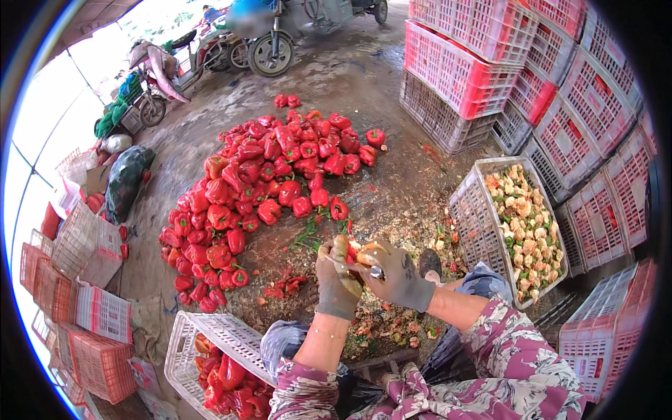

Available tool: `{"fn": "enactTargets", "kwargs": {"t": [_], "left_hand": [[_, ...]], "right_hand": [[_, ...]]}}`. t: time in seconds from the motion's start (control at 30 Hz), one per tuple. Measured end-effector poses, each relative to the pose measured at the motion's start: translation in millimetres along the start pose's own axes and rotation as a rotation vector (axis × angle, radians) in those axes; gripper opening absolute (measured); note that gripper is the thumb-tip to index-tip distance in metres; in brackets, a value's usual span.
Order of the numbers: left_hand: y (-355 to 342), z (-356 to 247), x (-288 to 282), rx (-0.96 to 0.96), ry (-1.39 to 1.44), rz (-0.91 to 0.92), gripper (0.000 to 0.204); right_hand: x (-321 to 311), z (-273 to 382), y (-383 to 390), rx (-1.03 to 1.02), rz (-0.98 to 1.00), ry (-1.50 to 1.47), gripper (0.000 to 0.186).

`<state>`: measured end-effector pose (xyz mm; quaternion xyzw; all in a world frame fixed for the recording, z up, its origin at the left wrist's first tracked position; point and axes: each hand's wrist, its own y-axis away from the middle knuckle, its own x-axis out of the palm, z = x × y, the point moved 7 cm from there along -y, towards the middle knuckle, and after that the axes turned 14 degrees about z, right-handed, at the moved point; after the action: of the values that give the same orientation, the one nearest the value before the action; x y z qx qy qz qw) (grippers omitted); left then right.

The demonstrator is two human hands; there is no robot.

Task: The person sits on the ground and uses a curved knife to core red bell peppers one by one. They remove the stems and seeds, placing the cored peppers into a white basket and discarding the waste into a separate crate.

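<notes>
Both hands wear stained grey gloves and meet in front of me, close together. My left hand (338, 283) is closed around a red bell pepper (351, 250), mostly hidden by the fingers. My right hand (402, 278) is pressed up against it, its fingers curled on what looks like a small knife (376, 271); only a bit of shiny metal shows. Beyond the hands, a big heap of whole red bell peppers (245, 175) lies on the ground. Below my hands, pepper scraps and seeds (385, 322) litter the floor.
Left of my legs, a white crate (183, 350) holds opened red peppers. At right, another crate (467, 206) is full of pale cores with green stems. Tall stacks of red and white crates (462, 63) line the right; more crates (105, 315) stand left. Motor tricycles (273, 52) are parked at back.
</notes>
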<state>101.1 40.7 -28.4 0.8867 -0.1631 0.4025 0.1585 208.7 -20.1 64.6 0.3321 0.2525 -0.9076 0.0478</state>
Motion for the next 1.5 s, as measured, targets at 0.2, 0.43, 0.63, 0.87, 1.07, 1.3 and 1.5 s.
{"fn": "enactTargets", "kwargs": {"t": [0.2, 0.43, 0.63, 0.87, 1.07, 1.3, 1.5], "left_hand": [[4.9, -23.6, 8.9, 0.103, 0.037, -0.006, 0.021], [1.1, -23.8, 13.1, 0.028, 0.317, 0.360, 0.035], [9.8, -21.8, 26.1, 0.044, -0.023, 0.243, 0.018], [10.3, -12.4, 34.6, 0.181, -0.889, 0.376, 0.025], [10.2, 22.4, 15.4, -0.123, -0.495, 0.194, 0.023], [19.1, 4.8, 37.8, -0.164, -0.383, 0.230, 0.026], [25.3, -9.2, 36.7, -0.267, -0.350, 0.400, 0.032]], "right_hand": [[-9.9, -46.9, 5.8, 0.431, -0.140, -0.622, 0.011], [-67.7, -99.8, 8.1, 0.457, -0.225, -0.067, 0.017], [-58.3, -43.3, -8.1, 0.204, -0.096, -0.131, 0.030], [22.5, -61.4, 11.1, 0.324, 0.311, 0.065, 0.055], [20.1, -79.1, 21.7, 0.460, 0.306, 0.011, 0.058], [15.6, -72.2, 12.9, 0.358, 0.220, -0.193, 0.049], [4.9, -81.0, 11.1, 0.407, 0.262, -0.436, 0.047]]}}
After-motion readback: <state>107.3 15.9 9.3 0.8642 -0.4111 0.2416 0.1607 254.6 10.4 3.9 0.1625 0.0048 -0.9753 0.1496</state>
